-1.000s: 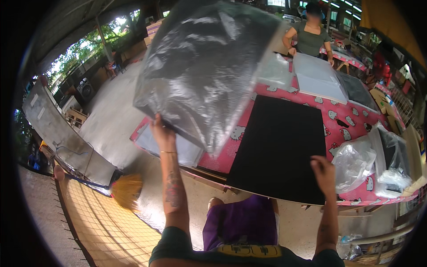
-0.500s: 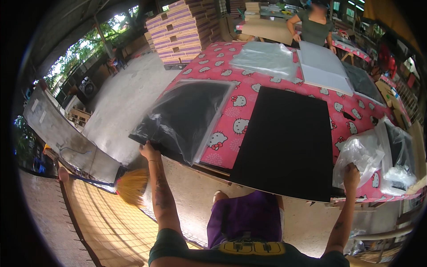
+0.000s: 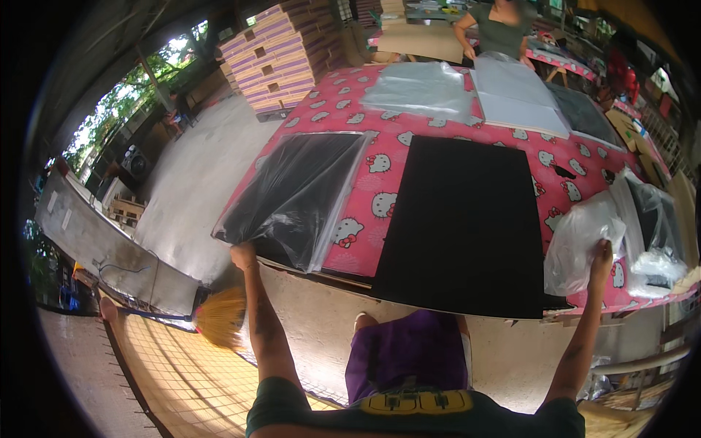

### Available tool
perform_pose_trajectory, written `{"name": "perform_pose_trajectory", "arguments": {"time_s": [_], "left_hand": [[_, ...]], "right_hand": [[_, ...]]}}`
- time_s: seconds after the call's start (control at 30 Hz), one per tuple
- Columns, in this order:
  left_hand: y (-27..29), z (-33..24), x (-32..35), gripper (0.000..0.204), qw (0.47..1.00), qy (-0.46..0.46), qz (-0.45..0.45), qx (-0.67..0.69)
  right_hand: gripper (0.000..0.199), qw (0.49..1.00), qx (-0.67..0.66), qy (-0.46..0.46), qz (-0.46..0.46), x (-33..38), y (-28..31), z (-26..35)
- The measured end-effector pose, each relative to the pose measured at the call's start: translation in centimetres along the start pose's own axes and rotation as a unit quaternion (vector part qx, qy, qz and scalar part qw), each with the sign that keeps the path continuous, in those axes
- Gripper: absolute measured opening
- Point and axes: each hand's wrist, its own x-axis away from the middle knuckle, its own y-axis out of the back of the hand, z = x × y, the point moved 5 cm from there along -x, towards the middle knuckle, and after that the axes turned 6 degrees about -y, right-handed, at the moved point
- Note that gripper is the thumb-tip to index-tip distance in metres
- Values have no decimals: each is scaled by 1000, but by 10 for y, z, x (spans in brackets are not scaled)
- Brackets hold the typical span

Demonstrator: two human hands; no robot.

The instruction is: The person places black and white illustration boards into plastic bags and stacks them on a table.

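Observation:
At the table's front left corner, my left hand (image 3: 244, 255) is closed on the near edge of a clear plastic bag (image 3: 343, 196) with black sheets inside. Creases run across the plastic. A large plain black board (image 3: 461, 226) lies uncovered in the middle, its near edge by the table's front, touched by neither hand. Over at the right, my right hand (image 3: 603, 252) is closed at a crumpled clear plastic bag (image 3: 577, 237); what exactly its fingertips pinch is small.
The table's pink patterned cover (image 3: 372, 186) shows between the things. Farther back lie clear plastic sheets (image 3: 420, 91) and white boards (image 3: 518, 98), where another person (image 3: 496, 33) stands. Stacked cartons (image 3: 281, 62) rise at the far left; a broom (image 3: 219, 317) is near my left arm.
My right hand has moved farther from me, up along the crumpled plastic bag. The plastic over the left black sheets lies flatter, while my left hand stays at its corner. The view has shifted slightly.

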Motion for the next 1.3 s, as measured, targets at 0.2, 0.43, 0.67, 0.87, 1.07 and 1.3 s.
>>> {"name": "perform_pose_trajectory", "arguments": {"time_s": [0.2,0.43,0.67,0.87,1.07,1.3], "left_hand": [[18,-52,36,69,980,-87,-172,-54],[49,-314,316,48,739,-399,383,384],[14,-384,465,32,507,-381,575,517],[-12,-374,365,21,621,-98,403,665],[46,-355,266,32,627,-85,303,713],[57,-318,271,23,719,-250,246,600]], "right_hand": [[76,958,-233,-157,-56,-28,29,44],[46,982,-149,-16,111,40,-29,191],[55,853,-164,331,369,166,-67,285],[81,872,349,303,163,87,-69,118],[53,887,442,-10,133,-20,-33,35],[39,944,-113,180,254,126,-59,296]]}}
